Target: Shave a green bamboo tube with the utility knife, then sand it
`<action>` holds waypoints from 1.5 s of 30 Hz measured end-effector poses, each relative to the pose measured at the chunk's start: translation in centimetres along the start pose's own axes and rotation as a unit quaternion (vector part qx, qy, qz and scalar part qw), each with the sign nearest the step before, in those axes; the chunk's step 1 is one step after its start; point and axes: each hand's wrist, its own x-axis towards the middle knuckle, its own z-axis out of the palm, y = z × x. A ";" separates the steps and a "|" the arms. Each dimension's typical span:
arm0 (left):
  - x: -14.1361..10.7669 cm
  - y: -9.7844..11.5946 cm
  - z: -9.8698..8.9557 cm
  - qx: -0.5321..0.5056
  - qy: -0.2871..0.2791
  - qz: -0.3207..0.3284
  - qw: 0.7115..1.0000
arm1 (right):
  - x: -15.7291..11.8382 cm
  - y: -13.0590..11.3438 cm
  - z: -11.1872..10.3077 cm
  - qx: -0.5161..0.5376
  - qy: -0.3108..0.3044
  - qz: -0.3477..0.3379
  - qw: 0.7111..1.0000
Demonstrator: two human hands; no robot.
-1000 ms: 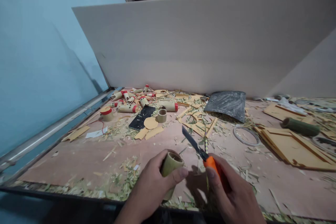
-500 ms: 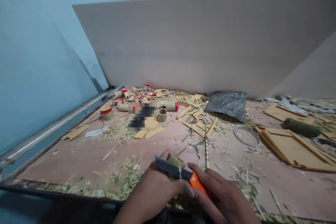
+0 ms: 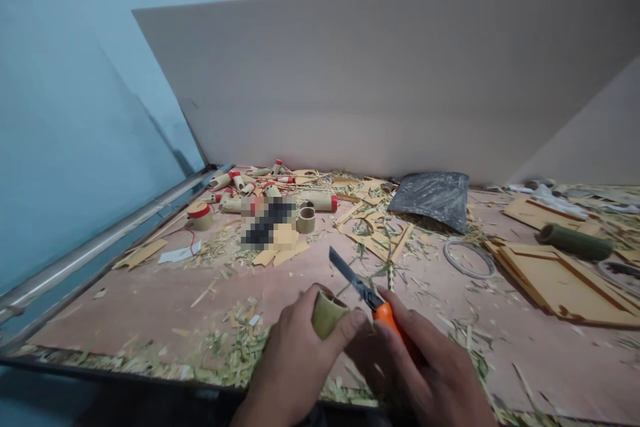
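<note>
My left hand [image 3: 305, 347] grips a short hollow piece of bamboo [image 3: 329, 315] near the table's front edge, its open end tilted up and away. Fingers and thumb wrap round its two sides. In my right hand [image 3: 425, 353] is a utility knife [image 3: 383, 312] with an orange handle, held in a closed grip. Its dark blade [image 3: 345, 268] points up and to the left, beyond the bamboo's rim and apart from it. A thin strip lies between the blade and the rim; whether it is still attached I cannot tell.
Green and pale shavings [image 3: 240, 340] litter the wooden tabletop [image 3: 150, 307]. Bamboo tubes with red ends [image 3: 320, 202] lie at the back left, near a bamboo ring [image 3: 306, 219]. A dark curved sheet [image 3: 430, 200], a tape roll [image 3: 469, 259] and yellow panels [image 3: 575, 280] lie rightward.
The knife blade has moved up and right, off the bamboo, and now points more steeply upward. The bamboo piece shows more of its green side in my left hand.
</note>
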 end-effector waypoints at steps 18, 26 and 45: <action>-0.1 0.1 -0.9 0.017 -0.083 0.013 0.996 | -0.4 0.3 0.0 0.065 -0.130 -0.034 0.989; -0.3 0.8 0.3 0.076 0.023 -0.026 0.996 | -0.3 0.3 0.1 0.013 0.024 0.071 0.997; 0.3 -0.7 0.1 -0.021 -0.018 -0.006 1.000 | 5.2 -1.3 -4.5 0.021 -0.034 0.066 0.997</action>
